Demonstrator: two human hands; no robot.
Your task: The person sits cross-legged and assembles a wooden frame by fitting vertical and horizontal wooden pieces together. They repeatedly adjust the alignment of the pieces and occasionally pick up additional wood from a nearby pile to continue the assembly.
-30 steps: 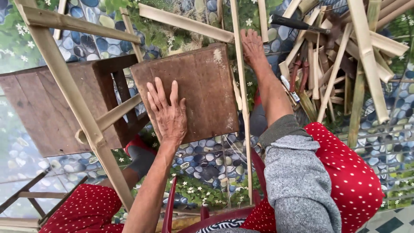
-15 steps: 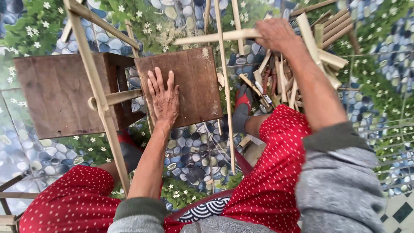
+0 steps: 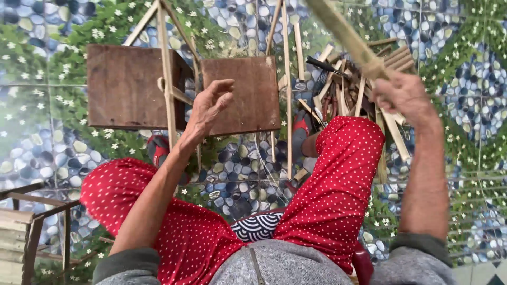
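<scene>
My right hand (image 3: 404,95) is closed around a long pale bamboo stick (image 3: 343,34) and holds it up, slanting toward the top of the view. My left hand (image 3: 209,103) hovers open, fingers curled and apart, just above the left edge of a small brown wooden board (image 3: 248,95). A frame of thin bamboo slats (image 3: 168,79) stands in front of my knees, its bars crossing the board. I sit with red white-dotted trousers (image 3: 338,174) and grey sleeves showing.
A second, darker wooden block (image 3: 124,87) sits left of the board. A heap of cut bamboo sticks and a dark-handled tool (image 3: 327,66) lie at the upper right. The floor is pebble-and-flower patterned tile (image 3: 465,68). Wooden frames (image 3: 21,232) stand at lower left.
My right hand took a stick from the heap and raised it. My left hand lifted off the brown board and now hovers with curled fingers.
</scene>
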